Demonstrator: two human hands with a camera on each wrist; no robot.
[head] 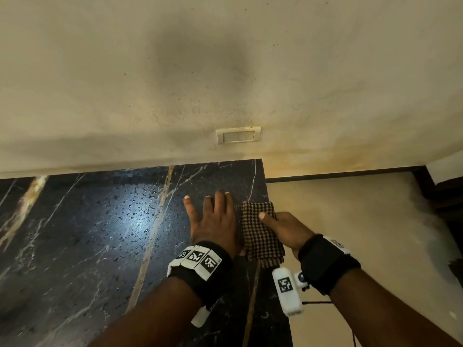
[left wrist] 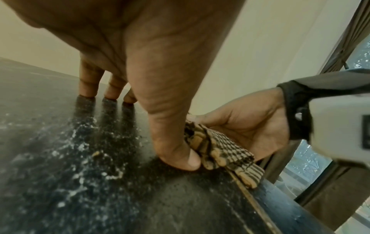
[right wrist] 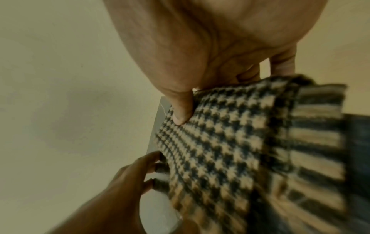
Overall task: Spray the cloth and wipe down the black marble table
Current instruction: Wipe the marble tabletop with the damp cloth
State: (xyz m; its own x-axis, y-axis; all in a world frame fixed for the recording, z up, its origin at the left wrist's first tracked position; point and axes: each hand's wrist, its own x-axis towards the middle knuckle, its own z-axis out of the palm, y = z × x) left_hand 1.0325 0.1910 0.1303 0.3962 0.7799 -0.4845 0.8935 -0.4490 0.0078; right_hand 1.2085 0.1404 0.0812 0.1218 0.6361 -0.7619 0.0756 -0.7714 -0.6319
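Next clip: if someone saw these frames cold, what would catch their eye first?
Probably the checked cloth at the right edge of the black marble table, part of it hanging past the edge, with the right hand gripping it, thumb on top. Just left of it the left hand rests on the marble with fingers spread. Beyond that, a bright glare patch on the speckled tabletop and a pale switch plate on the stained wall behind.

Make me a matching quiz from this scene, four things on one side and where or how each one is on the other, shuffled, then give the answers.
Things:
1. left hand
2. right hand
3. checked cloth
4. wall plate

States:
A. mounted above the table's back edge
B. draped over the table's right edge
C. fingers spread, touching the marble table
D. gripping the fabric, thumb on top

Pairs: 1-C, 2-D, 3-B, 4-A
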